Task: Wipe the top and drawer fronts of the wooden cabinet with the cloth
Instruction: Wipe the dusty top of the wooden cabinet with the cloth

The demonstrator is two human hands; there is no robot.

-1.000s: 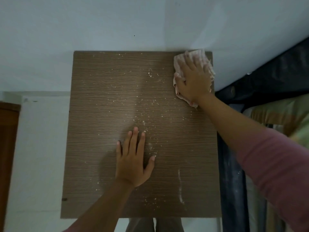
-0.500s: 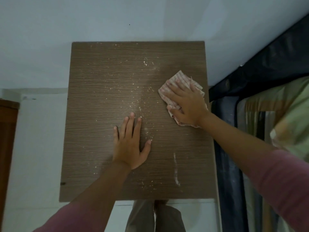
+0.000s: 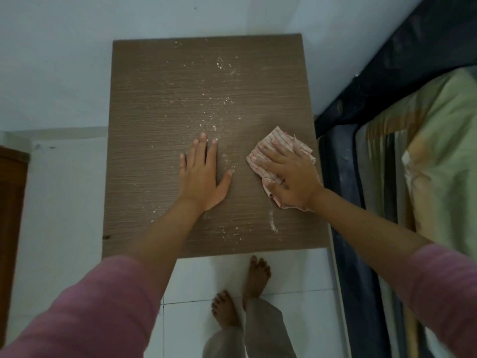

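Right hand (image 3: 289,177) flat, fingers spread, pressing one striped cloth (image 3: 278,148) onto cabinet top (image 3: 160,104) — right of frame centre, near the right edge. Left hand (image 3: 201,174) flat on bare wood at centre, holding nothing. White crumbs (image 3: 222,65) scattered — uncounted. No legible writing.

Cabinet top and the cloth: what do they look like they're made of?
Cabinet top: brown, matte, with fine straight parallel grain lines. That regularity suggests a wood-look laminate or veneer over board rather than solid wood; can't confirm. Pale crumbs and dust lie on it.
Cloth: thin woven fabric, pale with reddish stripes or checks, creased under the right hand. Likely cotton; fibre not discernible.
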